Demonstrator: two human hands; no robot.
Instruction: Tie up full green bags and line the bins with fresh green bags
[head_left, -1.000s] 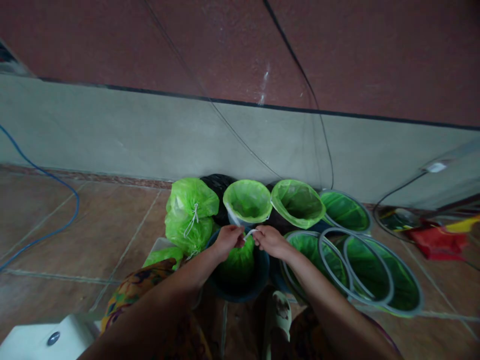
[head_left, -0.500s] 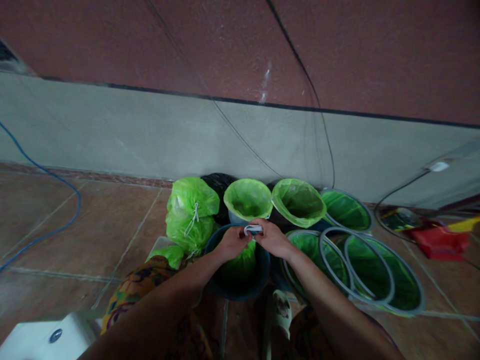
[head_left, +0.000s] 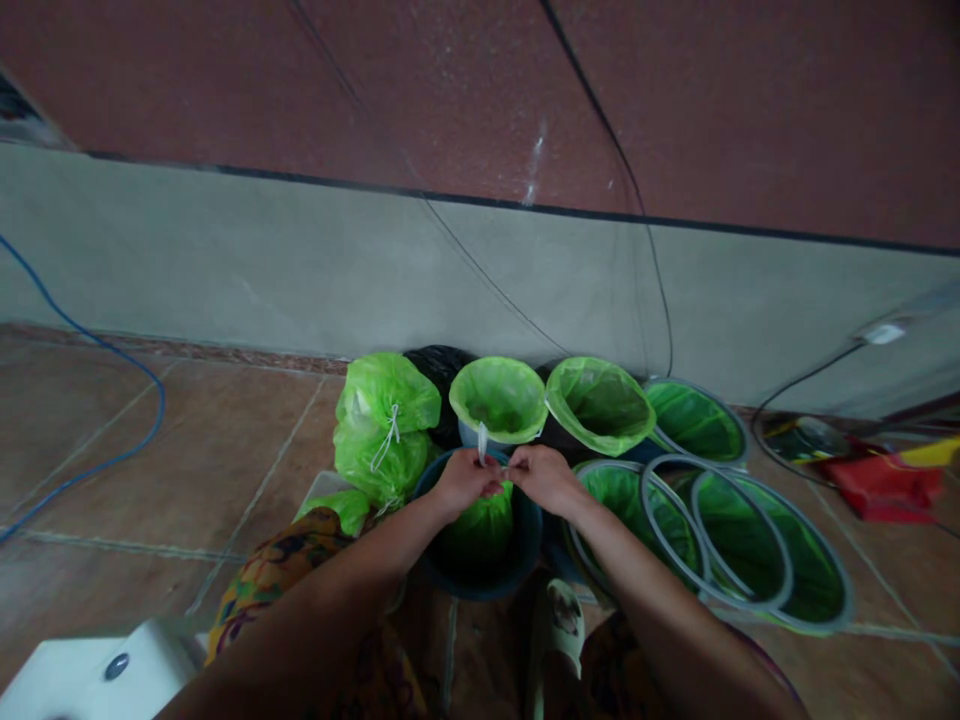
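My left hand (head_left: 469, 482) pinches a white drawstring (head_left: 482, 440), one end of which sticks up above the fingers. Close beside it, the fingertips of my right hand (head_left: 544, 477) are pressed together on the string. Below both hands, a green garbage bag (head_left: 480, 525) with a gathered top sits inside a dark blue bucket (head_left: 527, 560). To the left stand tied green bags (head_left: 382, 430), one with a white string knotted around its neck. Behind the hands is a bin lined with a green bag (head_left: 499, 395).
Another green-lined bin (head_left: 600, 405) stands by the wall, with several ring-rimmed bins (head_left: 814, 560) at right. A black bag (head_left: 442, 370) leans behind. Left are a blue cable (head_left: 157, 400) and a white box-like object (head_left: 97, 675). A red object (head_left: 885, 485) lies far right.
The white string was bunched in a loop between both hands; now one end points upward from my left hand. My hands remain over the bucket.
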